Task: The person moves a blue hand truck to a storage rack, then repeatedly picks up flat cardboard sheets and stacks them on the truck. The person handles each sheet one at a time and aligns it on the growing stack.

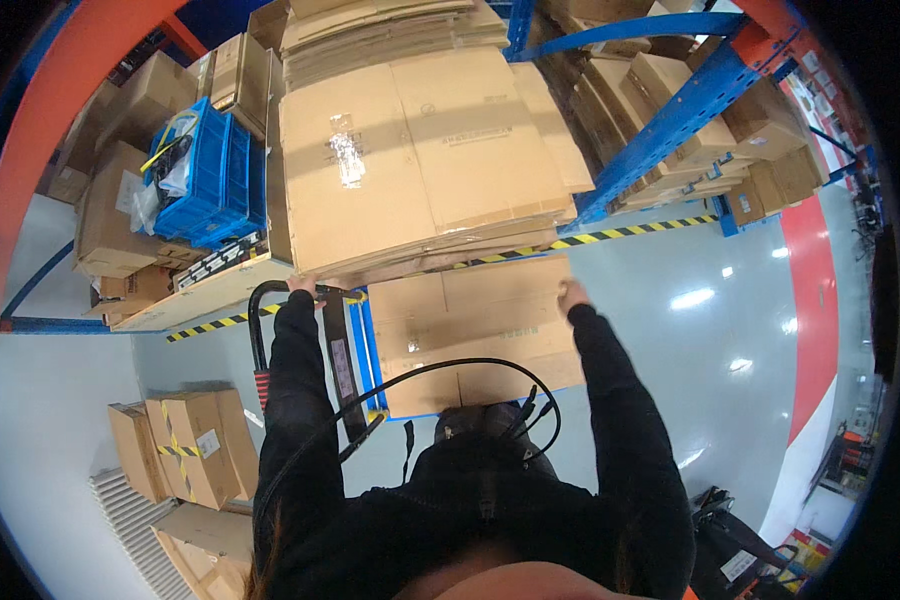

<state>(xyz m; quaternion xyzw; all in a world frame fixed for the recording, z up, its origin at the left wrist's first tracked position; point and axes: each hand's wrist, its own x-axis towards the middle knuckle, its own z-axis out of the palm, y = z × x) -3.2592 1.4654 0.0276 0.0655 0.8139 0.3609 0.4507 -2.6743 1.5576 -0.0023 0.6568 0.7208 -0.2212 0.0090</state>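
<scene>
A tall stack of flattened cardboard boxes stands before me among blue and orange racking. My left hand is at the stack's near left corner, beside the black handle of a cart; its fingers are partly hidden. My right hand is at the right end of a flat cardboard sheet, with fingers curled; whether it grips the sheet's edge cannot be told. This sheet lies low in front of my body, on the blue-edged platform of the cart. A black cable loops across the view above it.
Blue plastic crates and cartons fill the left rack. A blue rack upright rises right of the stack. Black-and-yellow tape runs along the floor at the rack. Taped cartons stand at the lower left, a black wheeled item at the lower right.
</scene>
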